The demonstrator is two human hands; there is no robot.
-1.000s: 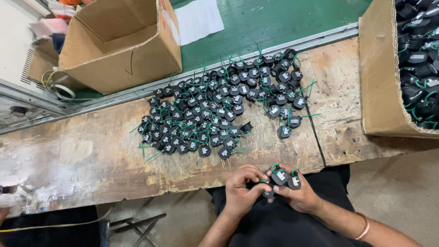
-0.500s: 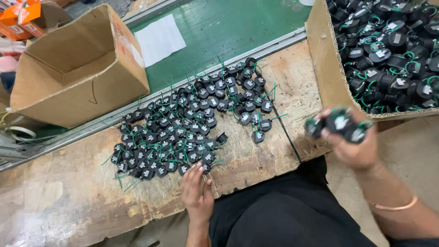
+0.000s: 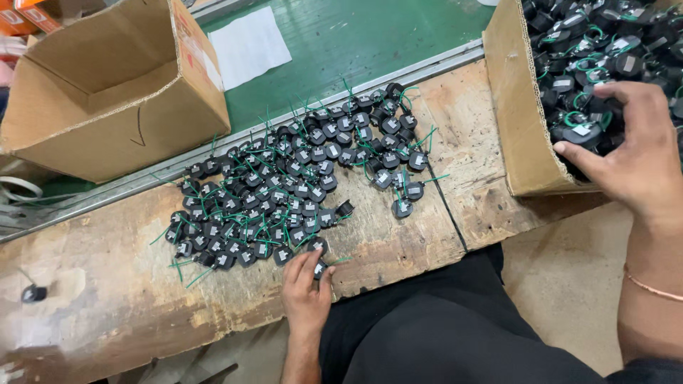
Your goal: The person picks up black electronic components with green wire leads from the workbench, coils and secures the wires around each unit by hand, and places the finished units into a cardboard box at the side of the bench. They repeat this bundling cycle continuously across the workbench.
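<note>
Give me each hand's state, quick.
Left hand: on the bench edge, fingers on one small black part.
Right hand: in the box, gripping black parts.

A worn, scratched wooden workbench (image 3: 107, 299) runs alongside a green conveyor belt (image 3: 356, 35), with bare concrete floor (image 3: 562, 277) below the bench.

Right hand (image 3: 637, 153) moved into the parts box (image 3: 516, 135) — left hand (image 3: 307, 288) onto the bench.
</note>
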